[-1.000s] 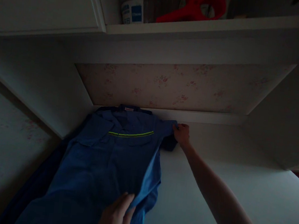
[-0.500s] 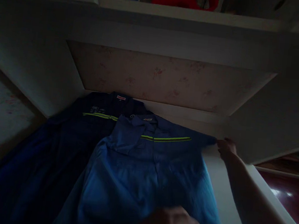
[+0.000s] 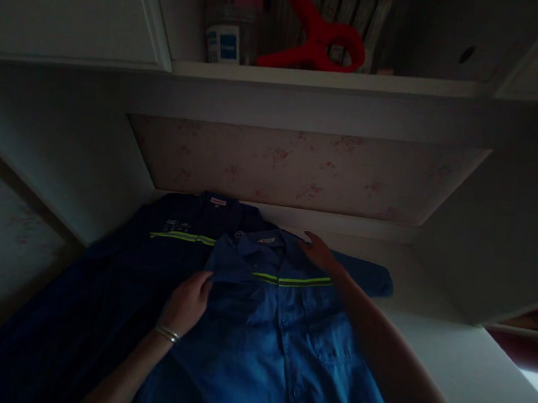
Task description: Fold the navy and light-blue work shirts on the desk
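A blue work shirt [image 3: 260, 329] with a yellow-green reflective stripe lies front up, its collar toward the wall and its right-hand sleeve stretched out. My left hand [image 3: 187, 303], with a bracelet at the wrist, is closed on the edge of its left-hand sleeve. At the shoulder beside the collar, my right hand [image 3: 320, 253] rests on or just over the cloth, fingers stretched and slightly apart. A darker navy work jacket [image 3: 112, 275], also striped, lies to the left, partly under the blue shirt.
Both garments lie on a white surface [image 3: 431, 347] between side panels. Overhead, a shelf [image 3: 330, 80] holds a red spring clamp [image 3: 314, 43] and a clear jar [image 3: 228, 40]. A floral-papered wall [image 3: 296, 166] stands behind.
My right hand has left the sleeve end and come to the shoulder. My left hand has moved up to the other sleeve, which now lies more spread. The view has tilted upward.
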{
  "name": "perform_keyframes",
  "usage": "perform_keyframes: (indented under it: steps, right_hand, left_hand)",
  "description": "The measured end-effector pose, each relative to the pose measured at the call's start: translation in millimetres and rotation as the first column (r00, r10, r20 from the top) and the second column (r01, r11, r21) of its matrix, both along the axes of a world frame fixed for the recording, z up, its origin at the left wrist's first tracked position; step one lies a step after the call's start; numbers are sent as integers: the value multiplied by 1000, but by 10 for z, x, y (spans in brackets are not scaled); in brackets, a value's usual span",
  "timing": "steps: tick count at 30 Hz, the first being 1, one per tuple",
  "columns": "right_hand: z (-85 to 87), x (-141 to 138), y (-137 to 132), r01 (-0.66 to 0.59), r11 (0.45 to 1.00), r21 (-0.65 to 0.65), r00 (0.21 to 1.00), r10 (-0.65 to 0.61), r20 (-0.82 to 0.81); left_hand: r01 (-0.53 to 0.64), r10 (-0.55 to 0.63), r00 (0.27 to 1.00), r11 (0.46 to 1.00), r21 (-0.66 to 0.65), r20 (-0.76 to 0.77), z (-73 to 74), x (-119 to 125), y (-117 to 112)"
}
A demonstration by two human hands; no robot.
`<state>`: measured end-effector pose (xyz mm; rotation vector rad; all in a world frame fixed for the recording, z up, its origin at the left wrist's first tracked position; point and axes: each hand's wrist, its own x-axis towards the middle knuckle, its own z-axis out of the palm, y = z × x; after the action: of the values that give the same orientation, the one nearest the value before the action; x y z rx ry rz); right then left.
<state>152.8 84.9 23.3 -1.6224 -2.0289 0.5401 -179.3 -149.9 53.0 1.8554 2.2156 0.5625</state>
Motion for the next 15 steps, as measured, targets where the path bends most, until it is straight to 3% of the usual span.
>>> perform_keyframes:
  steps: [4,6,8,10,12,15]
  right_hand:
    - [-26,-251,317,-73,996,-60,995,77,62]
    - [-31,-275,401,-107,991,-85,990,114,81]
    - [-33,-262,437,-142,986,-89,985,150,87]
    - [-33,-235,442,-150,987,-62,984,155,82]
    - [-24,-220,445,-117,993,-16,990,118,71]
    - [22,-254,483,-25,998,60,998,21,57]
  left_hand:
    - [-280,280,958,960,-10,58,227,-879,5]
    - [-325,329,941,944,-56,80,265,-1261,-14]
    - [-359,362,929,932,-59,75,282,-1483,-11]
    - [-392,391,919,920,6,51,320,-1500,65]
    - [-362,361,932,928,87,34,381,-1312,247]
    - [-141,139,990,982,124,27,432,-760,724]
